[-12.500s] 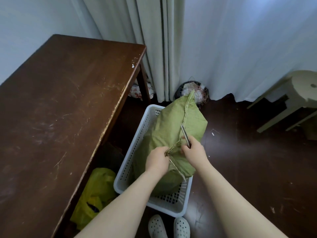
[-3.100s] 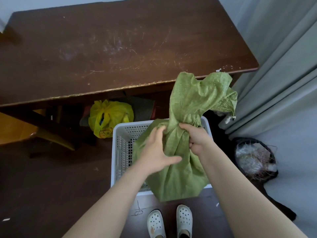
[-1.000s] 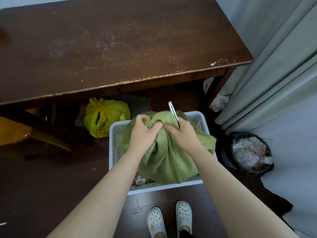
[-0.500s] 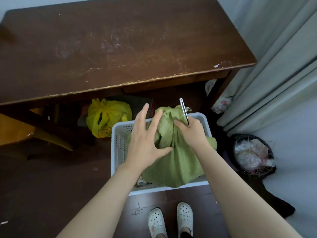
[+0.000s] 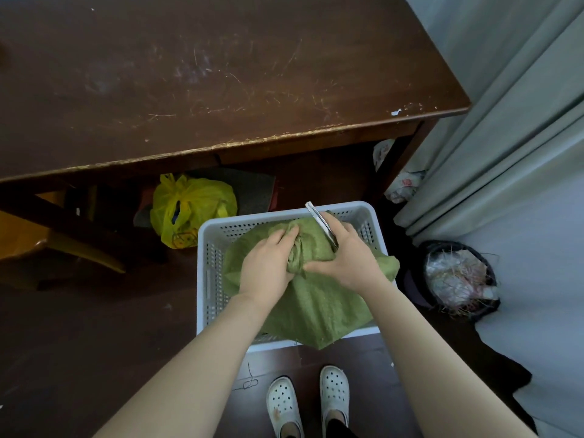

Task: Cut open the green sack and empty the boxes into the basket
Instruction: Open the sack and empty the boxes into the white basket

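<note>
The sack (image 5: pixel 316 308) lies limp in the basket (image 5: pixel 203 289), right under both hands. The left hand (image 5: pixel 268 267) curls round a bunch of its cloth. The right hand (image 5: pixel 347 260), just beside, grips the scissors (image 5: pixel 320 222), tips pointing away, thumb on the same bunch.

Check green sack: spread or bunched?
Bunched up: left hand grips a wad of the green sack; right hand, holding scissors, presses it, over the basket.
</note>
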